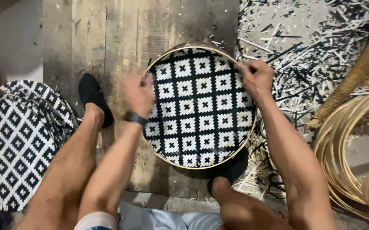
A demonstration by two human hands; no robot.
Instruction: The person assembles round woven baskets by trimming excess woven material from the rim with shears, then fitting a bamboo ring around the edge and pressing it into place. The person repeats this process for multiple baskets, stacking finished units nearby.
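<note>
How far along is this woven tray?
Done: the black-and-white weave sits inside the tray's pale hoop, and a stack of similar trays lies at the left. In hand: the left hand and right hand both grip opposite sides of the rim; the left is blurred. Left: can't tell how well the rim is fixed. Loose strips and offcuts lie at the right.

Wooden floor [108, 34] bearing woven tray [199, 106].

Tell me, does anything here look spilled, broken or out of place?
Yes, one thing stands out. Many cut black and pale strips lie scattered over the floor to the right of the round woven tray. The tray itself looks whole; the left hand and right hand hold its rim. The stack of woven trays looks orderly.
</note>
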